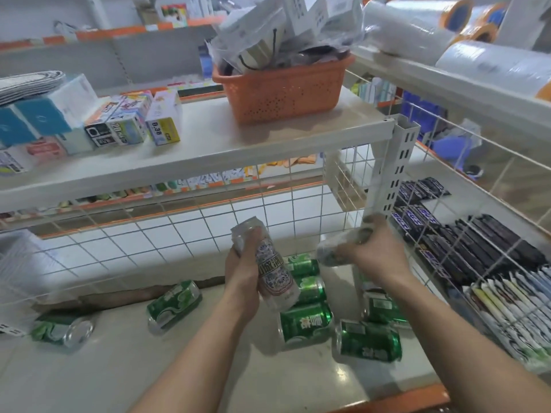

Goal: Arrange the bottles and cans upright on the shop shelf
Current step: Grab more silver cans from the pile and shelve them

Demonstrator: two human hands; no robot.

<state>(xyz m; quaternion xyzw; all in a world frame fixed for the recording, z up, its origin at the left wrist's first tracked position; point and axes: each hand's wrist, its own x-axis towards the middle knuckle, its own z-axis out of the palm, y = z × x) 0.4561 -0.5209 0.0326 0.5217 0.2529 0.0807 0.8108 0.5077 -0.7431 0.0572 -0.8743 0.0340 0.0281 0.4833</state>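
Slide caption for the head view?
Left hand holds a patterned can, right hand a blurred container, over toppled green cans.

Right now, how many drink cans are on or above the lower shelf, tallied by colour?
green cans, lying on their sides on the shelf: 7
white patterned can, in the left hand: 1
blurred pale can, in the right hand: 1
Total: 9

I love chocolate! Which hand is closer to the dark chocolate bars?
The right hand, gripping a blurry item, is just left of the chocolate bars. The left hand, holding a patterned can, is farther left, over the green cans.
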